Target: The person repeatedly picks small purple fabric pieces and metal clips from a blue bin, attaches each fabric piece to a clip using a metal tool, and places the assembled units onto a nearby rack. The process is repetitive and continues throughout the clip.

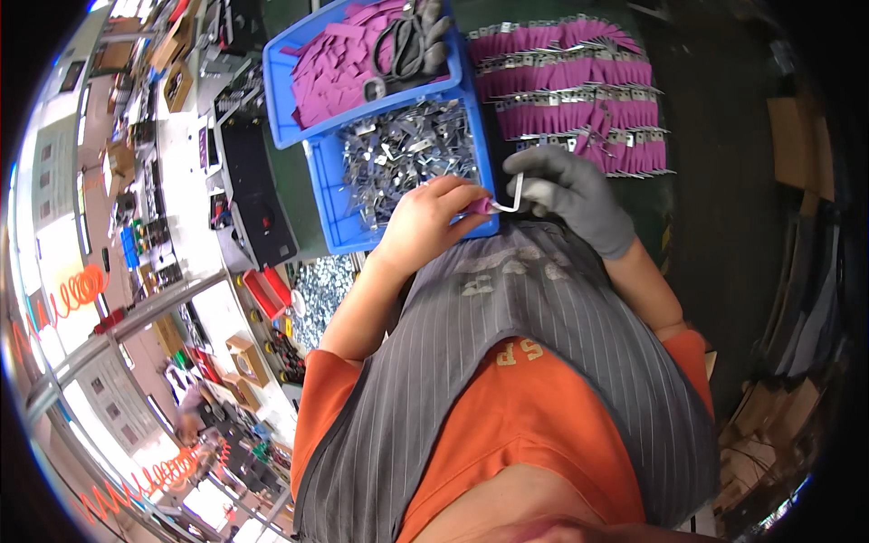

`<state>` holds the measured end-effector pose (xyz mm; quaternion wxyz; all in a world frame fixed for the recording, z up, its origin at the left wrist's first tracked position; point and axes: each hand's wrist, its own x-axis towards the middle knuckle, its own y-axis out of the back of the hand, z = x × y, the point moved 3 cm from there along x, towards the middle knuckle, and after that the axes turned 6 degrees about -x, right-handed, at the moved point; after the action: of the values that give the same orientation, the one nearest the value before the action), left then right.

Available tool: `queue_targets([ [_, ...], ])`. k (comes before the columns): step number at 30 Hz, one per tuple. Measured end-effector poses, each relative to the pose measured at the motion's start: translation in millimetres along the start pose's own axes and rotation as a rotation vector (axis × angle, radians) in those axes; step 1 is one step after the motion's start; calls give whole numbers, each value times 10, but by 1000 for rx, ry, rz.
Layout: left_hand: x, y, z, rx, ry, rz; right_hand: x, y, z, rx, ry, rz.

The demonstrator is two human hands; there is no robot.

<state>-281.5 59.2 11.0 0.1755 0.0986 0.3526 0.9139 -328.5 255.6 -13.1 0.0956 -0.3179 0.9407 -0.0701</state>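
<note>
My left hand [427, 220] is bare and pinches a small purple sleeve [479, 206] between thumb and fingers. From the sleeve's end sticks out a bent, L-shaped metal bracket [519, 194]. My right hand [579, 196], in a grey glove, has its fingertips curled round the bracket's upright leg. Both hands are close together in front of my apron, over the near right corner of a blue bin [332, 213]. Many loose metal brackets [412, 145] lie jumbled in that bin.
Behind it, a tilted blue tray [283, 104] holds flat purple pieces [335, 68] and a grey glove [412, 45]. To the right, brackets with purple sleeves [570, 77] lie in several rows on the dark table. Cardboard [801, 149] stands at far right; a red bin [268, 291] sits at left.
</note>
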Motion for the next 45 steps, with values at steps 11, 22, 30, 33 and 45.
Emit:
queue_targets([
  [11, 14, -146, 157, 54, 58, -105, 97, 57, 318, -443, 241, -187],
  [22, -139, -207, -359, 102, 241, -85, 74, 1145, 1089, -1116, -12, 508],
  [30, -278, -344, -1270, 356, 521, -199, 137, 490, 1065, -844, 152, 261],
  [33, -150, -419, -1407, 399, 542, -182, 163, 251, 976, -875, 234, 169],
  [45, 239, -491, -1544, 565, 86, 69, 152, 128, 888, -730, 201, 122],
])
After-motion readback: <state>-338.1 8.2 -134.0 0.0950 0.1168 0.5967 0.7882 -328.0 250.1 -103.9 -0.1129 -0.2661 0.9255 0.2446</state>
